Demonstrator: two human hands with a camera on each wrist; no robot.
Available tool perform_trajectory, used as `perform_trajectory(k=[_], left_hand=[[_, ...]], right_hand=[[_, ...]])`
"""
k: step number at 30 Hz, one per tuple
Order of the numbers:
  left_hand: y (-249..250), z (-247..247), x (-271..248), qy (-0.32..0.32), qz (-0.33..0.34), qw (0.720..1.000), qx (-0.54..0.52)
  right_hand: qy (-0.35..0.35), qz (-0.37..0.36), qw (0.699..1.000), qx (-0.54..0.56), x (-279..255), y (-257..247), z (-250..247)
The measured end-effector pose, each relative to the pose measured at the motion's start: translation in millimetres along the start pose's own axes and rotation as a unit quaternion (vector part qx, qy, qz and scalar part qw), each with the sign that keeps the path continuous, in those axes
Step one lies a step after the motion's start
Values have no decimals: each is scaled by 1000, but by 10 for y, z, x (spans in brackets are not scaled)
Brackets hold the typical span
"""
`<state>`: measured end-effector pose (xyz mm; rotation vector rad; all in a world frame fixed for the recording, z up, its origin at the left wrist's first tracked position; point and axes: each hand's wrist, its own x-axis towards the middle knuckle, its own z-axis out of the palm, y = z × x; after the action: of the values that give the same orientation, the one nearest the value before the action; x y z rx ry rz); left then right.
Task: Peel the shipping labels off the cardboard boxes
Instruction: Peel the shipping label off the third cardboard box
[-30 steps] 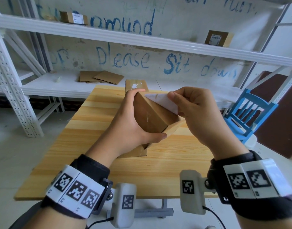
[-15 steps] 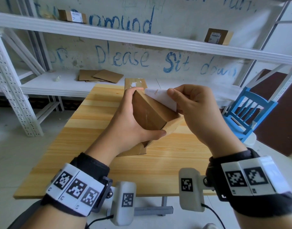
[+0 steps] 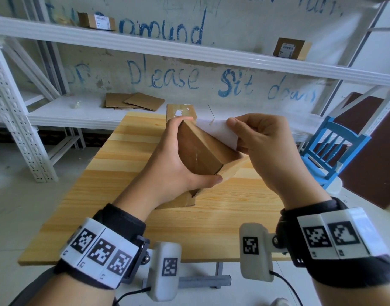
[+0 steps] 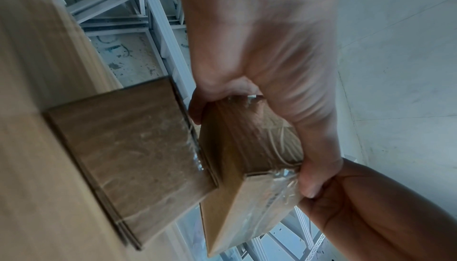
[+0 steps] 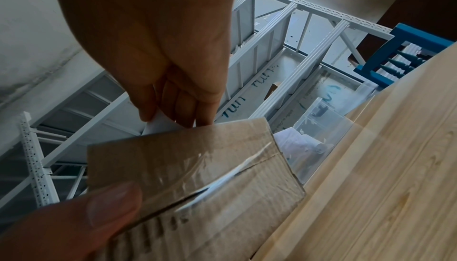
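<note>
My left hand [image 3: 178, 164] grips a small cardboard box [image 3: 202, 153] tilted above the wooden table [image 3: 127, 173], thumb on its near corner and fingers over its far edge. My right hand [image 3: 260, 142] pinches a white shipping label [image 3: 218, 131] that is partly lifted off the box's right face. In the left wrist view the held box [image 4: 247, 167] hangs beside a second box [image 4: 128, 153] lying on the table. In the right wrist view my fingers [image 5: 178, 105] pinch the label [image 5: 158, 126] behind the taped box [image 5: 193, 169].
A third box [image 3: 180, 111] with label residue stands at the table's far edge. Flattened cardboard [image 3: 134, 101] lies on the white shelf behind. Two labelled boxes [image 3: 97, 21] [image 3: 291, 48] sit on the upper shelf. A blue chair [image 3: 330, 151] stands right of the table.
My right hand has pulled the label a little further up and away from the box; the left hand keeps its grip on the box.
</note>
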<state>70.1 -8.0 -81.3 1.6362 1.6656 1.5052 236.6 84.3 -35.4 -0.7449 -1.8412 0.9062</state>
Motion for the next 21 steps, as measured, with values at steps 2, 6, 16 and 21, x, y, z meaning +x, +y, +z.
perform_trajectory(k=[2,6,16,21], left_hand=[[0,-1,-2,-2,-1,1000,1],[3,-8,-4,-5,-3,1000,-1],[1,-6,-4,-5,4,1000,-11],[8,-5,-5,-11,4,1000,-17]], right_hand=[[1,0,1000,2,12,20,1],[-2,0,1000,14,20,41,-6],[5,-3,999,32,16,32,-3],[8,-1,999,35,17,18,-9]])
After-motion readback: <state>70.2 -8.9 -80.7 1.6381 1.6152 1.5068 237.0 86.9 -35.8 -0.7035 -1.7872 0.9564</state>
